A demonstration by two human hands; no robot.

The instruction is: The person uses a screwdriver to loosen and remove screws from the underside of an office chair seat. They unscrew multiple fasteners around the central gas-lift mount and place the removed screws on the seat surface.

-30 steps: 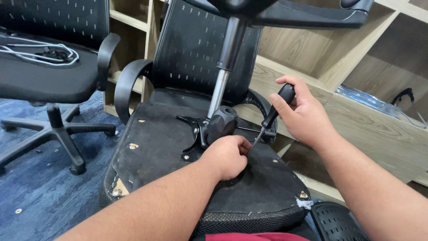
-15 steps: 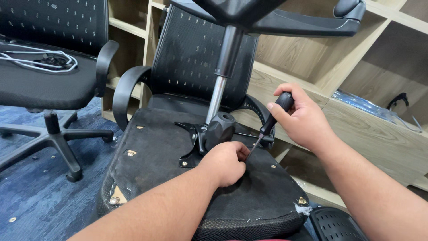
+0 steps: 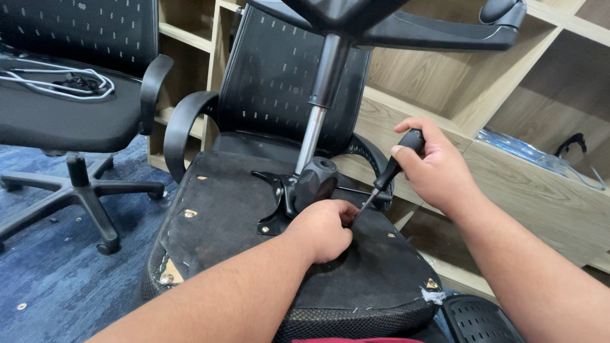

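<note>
An upturned black office chair lies before me, the underside of its seat (image 3: 241, 222) facing up. A metal gas cylinder (image 3: 312, 130) rises from the black mechanism (image 3: 314, 181) at the seat's middle. My right hand (image 3: 435, 168) grips the black handle of a screwdriver (image 3: 384, 178), whose shaft slants down to the left. Its tip meets the mechanism plate next to my left hand (image 3: 324, 228). My left hand rests fisted on the seat bottom beside the tip; whether it pinches anything is hidden.
The chair's star base (image 3: 406, 25) hangs overhead. A second black office chair (image 3: 70, 114) stands at left on blue carpet, with white cables (image 3: 57, 79) on its seat. Wooden shelving (image 3: 508, 127) runs behind and to the right. Loose screws lie on the carpet.
My head has drawn a little closer. The right hand with the screwdriver has shifted slightly; the left hand stays at the mechanism.
</note>
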